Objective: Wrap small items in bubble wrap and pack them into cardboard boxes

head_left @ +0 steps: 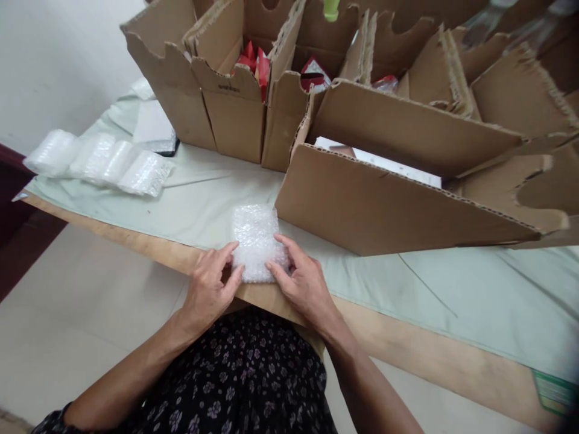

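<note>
A flat, square bubble wrap pouch (256, 241) lies at the front edge of the table. My left hand (211, 280) grips its left side, thumb at the lower corner and fingers along the edge. On the opposite side, my right hand (301, 274) holds it with the thumb on top and the fingers by the upper right edge. Whether anything is inside the clear plastic cannot be made out. Just beyond my right hand stands a cardboard box (384, 211) with a white flat item (384, 161) inside.
Rolled bubble wrap pieces (97, 160) lie in a row at the left, beside a white stack (154, 126). Open cardboard bins (233, 120) line the back; some contain red packets (253, 63). A pale green cloth (199, 193) covers the wooden table, whose bare edge (149, 241) shows in front.
</note>
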The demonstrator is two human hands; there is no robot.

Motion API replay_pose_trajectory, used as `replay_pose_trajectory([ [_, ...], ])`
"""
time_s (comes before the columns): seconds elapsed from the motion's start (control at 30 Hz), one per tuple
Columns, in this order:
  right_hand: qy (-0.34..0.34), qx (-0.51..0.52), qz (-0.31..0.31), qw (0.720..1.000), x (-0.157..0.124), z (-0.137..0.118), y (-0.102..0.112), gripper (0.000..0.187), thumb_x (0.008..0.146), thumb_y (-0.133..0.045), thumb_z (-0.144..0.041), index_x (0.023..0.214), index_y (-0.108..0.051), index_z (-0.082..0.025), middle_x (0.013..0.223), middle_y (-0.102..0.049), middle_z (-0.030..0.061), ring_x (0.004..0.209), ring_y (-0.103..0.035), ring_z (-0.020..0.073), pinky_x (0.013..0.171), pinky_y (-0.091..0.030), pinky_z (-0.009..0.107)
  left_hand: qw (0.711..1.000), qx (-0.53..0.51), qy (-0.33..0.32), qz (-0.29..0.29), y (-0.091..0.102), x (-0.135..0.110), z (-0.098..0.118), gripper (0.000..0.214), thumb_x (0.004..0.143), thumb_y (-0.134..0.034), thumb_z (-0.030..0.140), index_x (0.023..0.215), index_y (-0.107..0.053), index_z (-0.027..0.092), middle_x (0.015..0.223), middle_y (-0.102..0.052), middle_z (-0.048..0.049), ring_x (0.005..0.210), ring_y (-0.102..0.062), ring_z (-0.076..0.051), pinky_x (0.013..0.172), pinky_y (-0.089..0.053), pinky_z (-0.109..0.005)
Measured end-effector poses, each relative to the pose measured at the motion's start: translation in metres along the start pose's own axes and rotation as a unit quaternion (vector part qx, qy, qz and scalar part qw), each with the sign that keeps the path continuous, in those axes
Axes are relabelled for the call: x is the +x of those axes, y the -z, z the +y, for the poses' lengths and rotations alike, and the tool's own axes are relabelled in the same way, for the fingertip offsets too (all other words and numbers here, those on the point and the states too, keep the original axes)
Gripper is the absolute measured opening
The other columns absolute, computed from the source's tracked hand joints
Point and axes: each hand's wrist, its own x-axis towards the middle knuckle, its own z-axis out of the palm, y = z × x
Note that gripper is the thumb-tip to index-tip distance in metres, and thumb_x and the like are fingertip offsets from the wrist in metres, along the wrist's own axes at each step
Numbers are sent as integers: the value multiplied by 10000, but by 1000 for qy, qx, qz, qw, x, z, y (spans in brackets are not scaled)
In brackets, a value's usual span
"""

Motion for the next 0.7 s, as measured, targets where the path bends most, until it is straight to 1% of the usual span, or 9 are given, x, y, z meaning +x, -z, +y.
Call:
replay_pose_trajectory([
  [0.1, 109, -83, 118, 984, -15, -4, 9, 360, 1007, -615, -296, 1362, -624, -240, 1158, -753, 106, 952, -721, 243, 859, -573, 414, 1000, 5, 7, -29, -1, 5, -2, 299, 976, -601, 211, 1268, -651, 165, 800, -693, -8, 710, -647, -177, 774, -541, -365],
  [0.13, 155, -112, 124, 974, -20, -6, 12, 341, 1005, -622, -267, 1345, -628, -244, 1177, -751, 111, 1025, -716, 260, 883, -564, 428, 999, 3, 12, -36, -1, 6, -3, 309, 969, -597, 208, 1271, -651, 169, 808, -701, -10, 716, -651, -178, 780, -541, -366],
  [0.2, 230, -164, 56, 958, -26, -9, 15, 356, 992, -613, -180, 1343, -628, -239, 1267, -739, 118, 1202, -672, 286, 957, -536, 449, 999, -1, 20, -48, -2, 7, -4, 330, 960, -594, 209, 1284, -647, 183, 819, -708, -11, 730, -654, -181, 789, -544, -367],
  [0.3, 277, -220, -69, 933, -21, -7, 10, 417, 974, -534, -72, 1358, -632, -199, 1465, -654, 138, 1422, -542, 309, 1091, -466, 496, 998, -1, 25, -54, 0, 8, -6, 338, 964, -584, 218, 1295, -640, 184, 804, -691, -10, 716, -643, -184, 773, -554, -369],
  [0.4, 267, -210, -95, 936, -7, -5, 8, 380, 991, -483, -55, 1292, -668, -196, 1384, -711, 127, 1337, -615, 291, 1070, -475, 489, 998, -20, 3, -57, 11, 4, -4, 429, 968, -629, 298, 1375, -592, 168, 1065, -719, -109, 952, -696, -248, 869, -586, -425],
  [0.47, 245, -161, -120, 949, -3, -8, 13, 351, 1013, -462, -76, 1250, -682, -212, 1236, -776, 88, 1168, -699, 254, 1009, -507, 451, 996, -40, -36, -72, 22, -1, -2, 556, 937, -697, 348, 1444, -546, 174, 1386, -628, -194, 1263, -628, -333, 1035, -548, -507],
  [0.5, 227, -133, -137, 955, -2, -10, 17, 346, 1025, -454, -92, 1250, -683, -222, 1184, -790, 69, 1099, -721, 237, 984, -520, 433, 993, -54, -58, -82, 27, -3, -1, 574, 930, -712, 335, 1458, -538, 191, 1460, -591, -193, 1343, -584, -347, 1096, -512, -528],
  [0.6, 148, -55, -187, 970, -5, -18, 28, 344, 1063, -454, -190, 1313, -674, -276, 1209, -793, 25, 1066, -743, 212, 957, -557, 396, 985, -115, -77, -103, 34, -8, 0, 435, 968, -655, 217, 1397, -588, 243, 1261, -734, -96, 1162, -690, -259, 1028, -547, -443],
  [0.7, 81, -33, -158, 983, -4, -17, 27, 323, 1075, -475, -289, 1321, -685, -279, 1291, -770, 34, 1140, -735, 231, 988, -571, 407, 987, -132, -8, -93, 27, -3, -2, 315, 994, -627, 221, 1308, -644, 222, 1069, -781, -54, 897, -719, -195, 821, -585, -342],
])
